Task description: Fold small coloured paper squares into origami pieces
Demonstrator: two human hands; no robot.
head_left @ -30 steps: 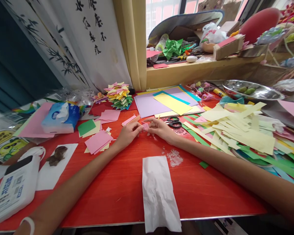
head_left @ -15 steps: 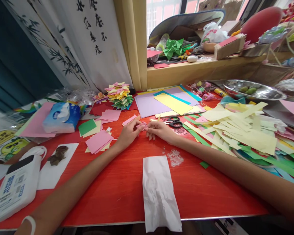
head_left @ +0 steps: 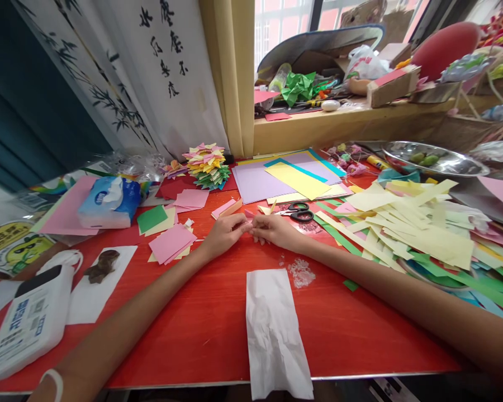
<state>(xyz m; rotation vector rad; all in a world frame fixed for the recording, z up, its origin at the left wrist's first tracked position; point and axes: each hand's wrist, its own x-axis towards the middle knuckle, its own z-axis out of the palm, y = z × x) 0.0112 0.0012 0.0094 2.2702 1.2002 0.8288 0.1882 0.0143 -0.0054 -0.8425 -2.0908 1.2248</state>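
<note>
My left hand (head_left: 226,235) and my right hand (head_left: 275,231) meet above the middle of the red table, fingertips pinched close together. Between them a small piece of folded pink paper (head_left: 248,214) shows just above the fingers, mostly hidden by them. Behind my left hand lies a folded pink and cream paper stack (head_left: 226,208). Black-handled scissors (head_left: 298,211) rest just beyond my right hand. Left of my left hand are pink paper squares (head_left: 172,243). A layered ring of folded paper pieces (head_left: 207,165) stands farther back.
A white paper sheet (head_left: 276,329) hangs over the front edge, with small clear bits (head_left: 302,273) beyond it. Cut paper strips (head_left: 419,223) pile up at right, before a metal dish (head_left: 440,159). A tissue pack (head_left: 109,201) and white box (head_left: 27,321) sit left.
My fingers have closed in over the pink paper, and my right hand has come against my left, covering more of it. The whole view has shifted slightly.
</note>
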